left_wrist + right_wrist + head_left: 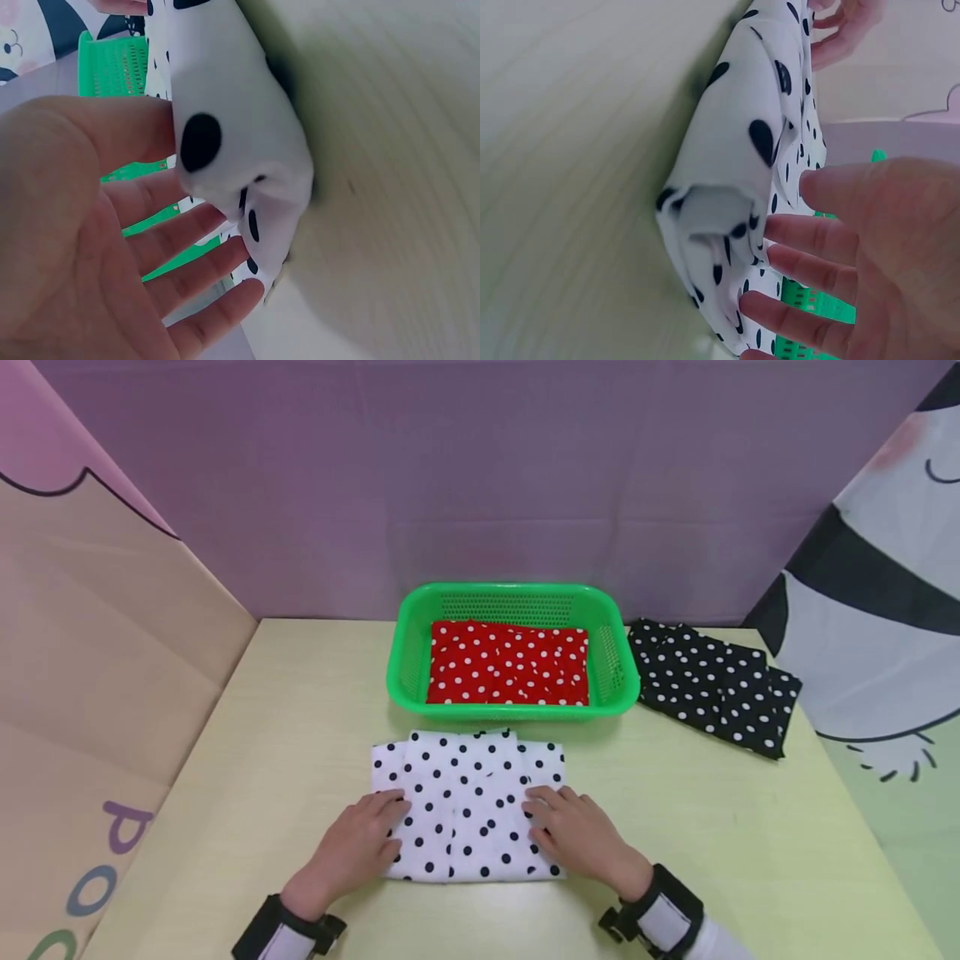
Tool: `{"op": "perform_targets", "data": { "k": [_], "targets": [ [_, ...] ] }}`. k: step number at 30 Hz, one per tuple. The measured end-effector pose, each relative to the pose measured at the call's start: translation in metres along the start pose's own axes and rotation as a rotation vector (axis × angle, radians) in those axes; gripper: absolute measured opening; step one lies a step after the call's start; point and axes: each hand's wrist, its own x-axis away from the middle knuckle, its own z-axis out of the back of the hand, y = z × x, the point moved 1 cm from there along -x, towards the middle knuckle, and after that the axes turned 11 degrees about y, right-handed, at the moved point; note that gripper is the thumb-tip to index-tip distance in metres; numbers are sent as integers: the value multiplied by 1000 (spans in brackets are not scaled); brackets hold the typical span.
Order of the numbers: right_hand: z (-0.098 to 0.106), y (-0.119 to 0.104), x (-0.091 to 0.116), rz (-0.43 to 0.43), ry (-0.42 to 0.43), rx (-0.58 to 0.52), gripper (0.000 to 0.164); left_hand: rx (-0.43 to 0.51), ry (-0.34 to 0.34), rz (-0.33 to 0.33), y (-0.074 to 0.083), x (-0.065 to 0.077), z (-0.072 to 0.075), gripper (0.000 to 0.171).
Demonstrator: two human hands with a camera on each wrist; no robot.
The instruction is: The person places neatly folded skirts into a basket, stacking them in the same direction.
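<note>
A white cloth garment with black dots (468, 810) lies folded on the table, its two sides turned inward. My left hand (360, 835) rests on its left edge, and in the left wrist view the fingers (202, 262) spread straight along the fold. On the opposite edge lies my right hand (577, 831); its fingers (810, 315) are extended and touch the cloth in the right wrist view. Neither hand pinches the fabric. Beyond the garment stands a green basket (510, 712) holding a folded red cloth with white dots (510, 664).
Right of the basket, a folded black cloth with white dots (712, 685) lies at an angle near the table's far right edge. The pale wooden table (300, 710) meets a purple backdrop (510, 477). Printed cloth panels flank it left and right.
</note>
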Motion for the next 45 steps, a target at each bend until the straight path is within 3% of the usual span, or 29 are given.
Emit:
{"op": "perform_targets", "data": {
  "k": [8, 15, 27, 38, 45],
  "targets": [
    [6, 8, 11, -56, 5, -17, 35, 41, -13, -35, 11, -4, -3, 41],
    [10, 16, 17, -107, 3, -1, 35, 64, -77, -37, 18, -13, -3, 42],
    [14, 26, 25, -138, 20, 3, 34, 84, -70, -84, 28, -23, -11, 41],
    [16, 33, 30, -168, 26, 2, 34, 86, -95, -67, 36, -28, -18, 42],
    [14, 37, 29, -168, 104, -30, 34, 111, -83, -35, 36, -34, -16, 39]
  ]
}}
